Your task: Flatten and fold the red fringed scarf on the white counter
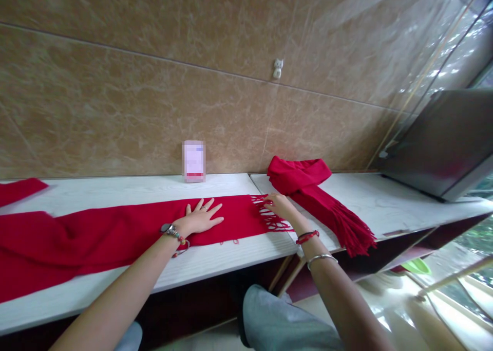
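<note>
A long red scarf [131,233] lies stretched along the white counter and runs out of view at the left. My left hand [201,218] rests flat on it with fingers spread, wearing a ring, a watch and a beaded bracelet. At the scarf's right end, the fingers of my right hand [278,205] are curled and pinched on the fringe [274,221]. Some fringe strands are hidden beneath that hand. Just right of it, a second red scarf [316,186] lies looped, its fringed end hanging over the counter's front edge.
The white counter [173,279] runs along a brown marbled wall. A pink-white card or phone [194,161], blurred out, leans upright there. A dark grey box-shaped appliance [442,145] stands at the right. More red cloth [23,190] lies far left. Open shelves are below.
</note>
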The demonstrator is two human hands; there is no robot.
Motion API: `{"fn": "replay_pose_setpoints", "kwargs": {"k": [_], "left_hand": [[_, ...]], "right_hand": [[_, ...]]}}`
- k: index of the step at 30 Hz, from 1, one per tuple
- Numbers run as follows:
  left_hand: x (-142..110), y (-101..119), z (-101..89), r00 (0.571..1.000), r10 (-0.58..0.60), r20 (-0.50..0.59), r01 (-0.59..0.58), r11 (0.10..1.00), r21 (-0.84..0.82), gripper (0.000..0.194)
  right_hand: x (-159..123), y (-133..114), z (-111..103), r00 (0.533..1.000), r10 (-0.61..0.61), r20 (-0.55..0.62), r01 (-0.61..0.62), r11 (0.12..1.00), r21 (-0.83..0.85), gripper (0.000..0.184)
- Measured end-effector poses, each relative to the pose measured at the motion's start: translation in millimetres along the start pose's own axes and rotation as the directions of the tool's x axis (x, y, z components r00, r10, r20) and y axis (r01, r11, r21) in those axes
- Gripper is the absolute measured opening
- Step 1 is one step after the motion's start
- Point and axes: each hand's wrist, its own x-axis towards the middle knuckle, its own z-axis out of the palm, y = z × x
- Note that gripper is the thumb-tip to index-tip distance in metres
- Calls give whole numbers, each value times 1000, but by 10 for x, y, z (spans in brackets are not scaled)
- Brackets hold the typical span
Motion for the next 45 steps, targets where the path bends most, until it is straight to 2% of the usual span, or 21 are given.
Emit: {"fn": "replay_pose_setpoints", "kwargs": {"k": [6,12,18,20,23,26,28,30,32,36,38,41,43,45], "left_hand": [[-10,0,-6,1000,1,5,-1,1000,-9,62],[20,-18,30,1000,1,-5,-1,1000,-8,62],[63,-51,59,1000,12,-7,-12,1000,-15,63],[64,-50,55,1000,13,5,-13,1000,-15,64],[46,-36,42,1000,11,0,-11,1000,-8,63],[20,-22,28,1000,11,-16,-11,1000,0,63],[10,-20,22,1000,16,-15,-16,1000,-2,63],[10,-25,19,1000,17,-7,-17,1000,-10,63],[18,-33,20,1000,18,-4,-18,1000,-15,64],[45,-43,29,1000,21,-10,-21,1000,-4,64],[60,-44,35,1000,18,-10,-18,1000,0,64],[79,-42,43,1000,9,-16,-8,1000,7,64],[88,-39,44,1000,2,-16,-1,1000,12,64],[93,-33,39,1000,-1,-7,2,1000,16,64]], "right_hand": [[-13,-24,48,995,92,-23,-93,995,-41,21],[-94,141,-47,959,268,-89,-279,950,-139,25],[-211,323,-397,914,362,-184,-387,914,-121,33],[-271,369,-529,907,399,-135,-406,913,-29,35],[-340,365,-619,954,298,27,-295,922,252,21],[-332,247,-596,986,138,96,-167,847,504,23],[-288,148,-562,985,75,154,-150,813,563,28],[-238,87,-532,985,41,168,-132,805,579,30],[-201,91,-507,991,57,120,-115,823,556,25],[-171,194,-459,977,214,11,-209,941,266,21],[-153,165,-416,978,209,19,-209,962,177,24],[-100,-96,-272,1000,15,23,-21,965,260,29],[-62,-358,-117,991,-137,-11,135,954,269,36],[-40,-585,51,982,-190,22,179,952,247,47]]}}
